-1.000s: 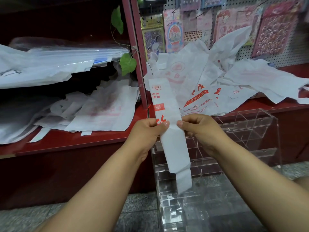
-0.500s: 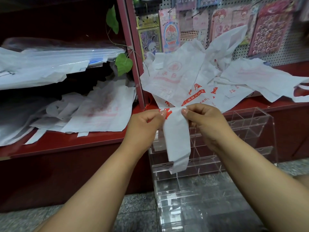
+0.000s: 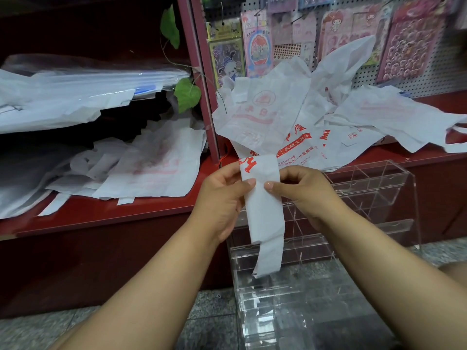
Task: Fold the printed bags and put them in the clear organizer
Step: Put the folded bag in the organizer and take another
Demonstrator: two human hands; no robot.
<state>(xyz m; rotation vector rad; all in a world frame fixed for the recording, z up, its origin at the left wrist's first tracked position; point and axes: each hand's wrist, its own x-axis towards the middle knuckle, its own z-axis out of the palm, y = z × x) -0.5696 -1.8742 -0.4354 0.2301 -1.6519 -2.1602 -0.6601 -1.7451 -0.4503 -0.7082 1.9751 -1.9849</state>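
Observation:
A white bag with red print, folded into a narrow strip (image 3: 264, 213), hangs in front of me. My left hand (image 3: 222, 195) pinches its left edge and my right hand (image 3: 303, 190) pinches its right edge, thumbs nearly meeting on its face. The top part is folded down, and the handle end dangles below. Behind it stands the clear organizer (image 3: 379, 198) with stepped compartments, on the floor against the counter. A heap of loose printed bags (image 3: 290, 122) lies on the red shelf above it.
More white bags (image 3: 151, 168) lie on the red shelf (image 3: 113, 213) at left, under stacked plastic sheets (image 3: 75, 97). A pegboard with sticker packs (image 3: 414, 41) hangs at the back right. A green vine (image 3: 187, 94) hangs by the red post. The floor (image 3: 214, 314) is grey stone.
The upper half of the long strip has been folded down, so the strip is shorter. Both hands rose slightly and kept their pinch on it.

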